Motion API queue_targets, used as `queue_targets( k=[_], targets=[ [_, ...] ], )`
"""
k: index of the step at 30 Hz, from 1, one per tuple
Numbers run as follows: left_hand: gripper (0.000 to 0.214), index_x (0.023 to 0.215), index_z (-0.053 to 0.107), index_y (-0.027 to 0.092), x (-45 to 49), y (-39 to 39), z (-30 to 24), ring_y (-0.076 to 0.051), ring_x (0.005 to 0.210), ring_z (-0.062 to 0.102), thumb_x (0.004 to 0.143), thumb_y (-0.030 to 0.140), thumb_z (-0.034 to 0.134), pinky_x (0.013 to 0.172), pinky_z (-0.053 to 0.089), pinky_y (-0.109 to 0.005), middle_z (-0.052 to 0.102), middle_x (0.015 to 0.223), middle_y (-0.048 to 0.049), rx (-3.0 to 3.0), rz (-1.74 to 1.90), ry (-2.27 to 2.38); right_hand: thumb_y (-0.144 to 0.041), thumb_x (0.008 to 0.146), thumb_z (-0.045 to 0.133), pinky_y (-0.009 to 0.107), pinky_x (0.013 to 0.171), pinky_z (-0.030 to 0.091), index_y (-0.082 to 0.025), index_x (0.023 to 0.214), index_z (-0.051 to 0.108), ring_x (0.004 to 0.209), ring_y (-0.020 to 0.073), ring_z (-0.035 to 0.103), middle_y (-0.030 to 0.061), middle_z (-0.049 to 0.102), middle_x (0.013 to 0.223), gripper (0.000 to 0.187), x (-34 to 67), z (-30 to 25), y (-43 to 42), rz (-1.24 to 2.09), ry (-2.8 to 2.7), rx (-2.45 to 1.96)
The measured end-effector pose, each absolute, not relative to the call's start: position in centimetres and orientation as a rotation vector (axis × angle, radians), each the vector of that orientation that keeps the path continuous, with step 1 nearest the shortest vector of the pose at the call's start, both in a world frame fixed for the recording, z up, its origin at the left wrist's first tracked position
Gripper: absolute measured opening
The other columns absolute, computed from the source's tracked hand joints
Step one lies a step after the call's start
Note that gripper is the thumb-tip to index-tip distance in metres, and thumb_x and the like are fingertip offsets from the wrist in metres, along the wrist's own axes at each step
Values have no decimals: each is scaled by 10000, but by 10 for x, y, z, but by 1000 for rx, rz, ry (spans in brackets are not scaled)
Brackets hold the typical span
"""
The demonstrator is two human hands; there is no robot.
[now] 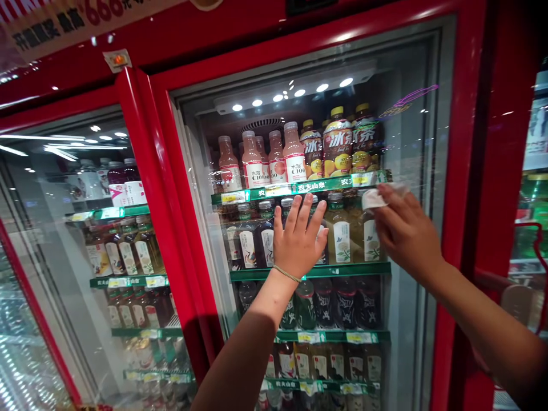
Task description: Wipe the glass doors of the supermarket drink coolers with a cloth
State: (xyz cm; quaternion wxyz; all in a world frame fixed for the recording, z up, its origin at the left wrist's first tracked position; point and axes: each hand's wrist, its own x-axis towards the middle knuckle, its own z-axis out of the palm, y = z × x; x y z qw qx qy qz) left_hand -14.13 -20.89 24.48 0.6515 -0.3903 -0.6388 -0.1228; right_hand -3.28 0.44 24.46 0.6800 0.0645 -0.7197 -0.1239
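A red-framed drinks fridge with a glass door (411, 148) fills the middle of the head view. My left hand (299, 237) lies spread on the glass, fingers pointing up, with a thin band around the wrist. To its right, my right hand (402, 231) has its fingers bent around a white tissue (377, 198) held at the glass. The tissue is partly hidden by the fingers. Behind the glass, pink bottles (293, 151) and iced tea bottles (338, 142) stand on the top shelf, with tea bottles (341, 234) on the shelf below.
A second glass door (51, 228) with more shelved bottles is on the left, beyond the red frame (158, 171). A small orange light (119, 59) sits above it. At the far right are other bottles (537, 194) and a red wire edge (540, 245).
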Motion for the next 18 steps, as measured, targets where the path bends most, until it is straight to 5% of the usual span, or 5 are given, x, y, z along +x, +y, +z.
queue_targets(
  k=[12, 18],
  targets=[
    [604, 1597, 393, 287, -142, -210, 243, -252, 1588, 290, 1017, 389, 528, 1335, 101, -547, 400, 1668, -46, -913, -292, -1485, -144, 961, 599, 530, 1250, 412, -289, 1361, 627, 1473, 295, 495, 53, 528, 1583, 427, -29, 244, 15, -324, -1661, 214],
    [506, 1485, 550, 263, -140, -209, 242, -284, 1529, 397, 994, 382, 579, 1327, 168, -535, 555, 1555, -83, -800, -458, -1415, -138, 992, 547, 579, 1266, 368, -258, 1373, 615, 1519, 319, 425, 80, 476, 1620, 406, -36, 253, -7, -237, -1657, 136]
  ],
)
